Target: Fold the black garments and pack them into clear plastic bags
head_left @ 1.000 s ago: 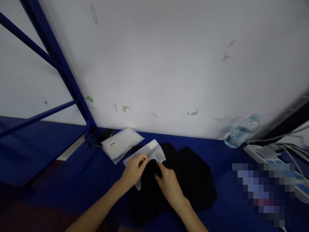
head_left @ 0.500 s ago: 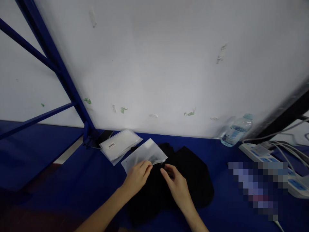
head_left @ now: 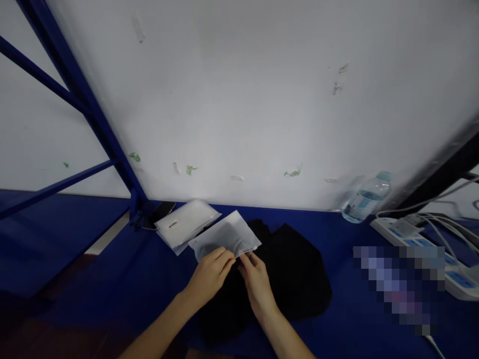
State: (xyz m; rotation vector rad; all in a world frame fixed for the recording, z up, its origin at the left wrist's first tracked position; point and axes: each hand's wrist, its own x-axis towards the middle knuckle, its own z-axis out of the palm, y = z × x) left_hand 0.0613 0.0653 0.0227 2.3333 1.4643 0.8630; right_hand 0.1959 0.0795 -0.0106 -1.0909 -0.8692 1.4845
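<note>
Blue table (head_left: pixel 112 279) against a white wall (head_left: pixel 243 99), blue frame post (head_left: pixel 93 119) at left. A dark phone (head_left: pixel 161 211) by the post, then a stack of clear bags (head_left: pixel 185 222). Left hand (head_left: pixel 210 273) pinches the near edge of a clear plastic bag (head_left: pixel 224 238), fingers closed on it. Right hand (head_left: pixel 256 284) just beside, fingertips together on the same edge. Bag lies partly on black cloth (head_left: pixel 292 279). Water bottle (head_left: pixel 365 198) and power strip (head_left: pixel 422 244) far right

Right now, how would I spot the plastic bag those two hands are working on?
Find the blue table below the white wall, then the black cloth heaped on it. The frosted clear plastic bag lies on the cloth's left edge, both hands' fingertips at its near edge. Unlike the neighbouring stack of clear bags, it shows no label.
</note>
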